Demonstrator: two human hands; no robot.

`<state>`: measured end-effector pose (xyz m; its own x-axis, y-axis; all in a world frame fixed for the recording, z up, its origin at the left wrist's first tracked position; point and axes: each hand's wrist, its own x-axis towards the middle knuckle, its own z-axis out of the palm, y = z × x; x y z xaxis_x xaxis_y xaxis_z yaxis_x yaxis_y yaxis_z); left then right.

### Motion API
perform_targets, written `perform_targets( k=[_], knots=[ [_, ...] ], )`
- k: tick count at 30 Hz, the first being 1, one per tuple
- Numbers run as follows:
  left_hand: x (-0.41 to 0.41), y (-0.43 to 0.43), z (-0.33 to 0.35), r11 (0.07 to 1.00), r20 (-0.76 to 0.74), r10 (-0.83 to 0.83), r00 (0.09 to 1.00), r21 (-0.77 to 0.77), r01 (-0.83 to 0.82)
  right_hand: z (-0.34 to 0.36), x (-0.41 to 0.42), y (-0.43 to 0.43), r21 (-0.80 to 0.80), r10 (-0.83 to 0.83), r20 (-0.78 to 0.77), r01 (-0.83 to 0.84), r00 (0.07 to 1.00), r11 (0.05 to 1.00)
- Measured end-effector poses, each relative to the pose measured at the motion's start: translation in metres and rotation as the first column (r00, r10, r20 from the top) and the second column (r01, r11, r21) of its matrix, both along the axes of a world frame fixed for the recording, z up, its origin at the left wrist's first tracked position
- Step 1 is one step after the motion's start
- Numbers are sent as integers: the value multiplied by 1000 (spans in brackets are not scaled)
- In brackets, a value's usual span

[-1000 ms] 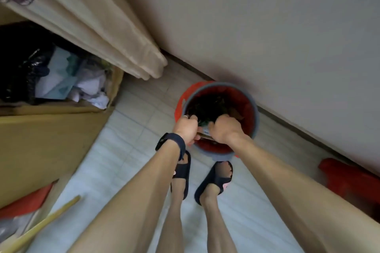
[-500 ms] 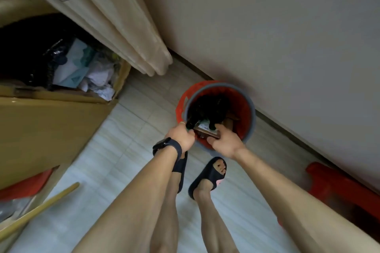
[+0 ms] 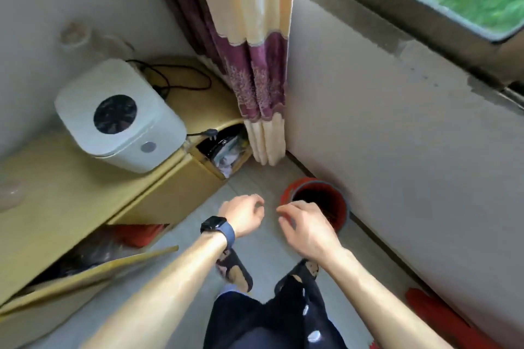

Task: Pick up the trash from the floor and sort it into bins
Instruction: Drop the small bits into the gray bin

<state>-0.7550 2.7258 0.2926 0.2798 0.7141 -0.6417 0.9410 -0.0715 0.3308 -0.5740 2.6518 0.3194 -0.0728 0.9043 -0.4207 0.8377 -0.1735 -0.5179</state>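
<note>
Two hands are empty: left hand [image 3: 243, 214] and right hand [image 3: 307, 231] hang loosely curled near the red bin [image 3: 341, 217], which holds dark trash [image 3: 314, 198]. I judge one drop complete. Next, I must locate more trash on the floor [image 3: 377, 258]; none shows.

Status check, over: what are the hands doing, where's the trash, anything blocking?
Left hand and right hand empty, fingers loosely curled. Red bin by the wall, dark contents inside. Nothing between hands and bin.

Too dark inside bin [image 3: 341, 212]; rt hand [image 3: 309, 231] hides near rim.
</note>
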Motion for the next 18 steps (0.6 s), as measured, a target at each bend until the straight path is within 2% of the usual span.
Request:
perform_targets(
  k=[3,8,12,18],
  knots=[
    [-61,-2,46,982,15,90,996,165,-92,50,-41,8,157,68,-18,-64,998,986],
    [-192,-11,65,923,44,318,947,213,-320,88,-139,26,307,231,-22,-213,973,927],
    [-304,-21,59,859,51,469,882,207,-469,94,-237,47,320,336,3,-319,942,892],
    [-470,-26,48,766,41,608,793,231,-600,105,-393,96,290,444,-5,-424,896,858]
  ],
)
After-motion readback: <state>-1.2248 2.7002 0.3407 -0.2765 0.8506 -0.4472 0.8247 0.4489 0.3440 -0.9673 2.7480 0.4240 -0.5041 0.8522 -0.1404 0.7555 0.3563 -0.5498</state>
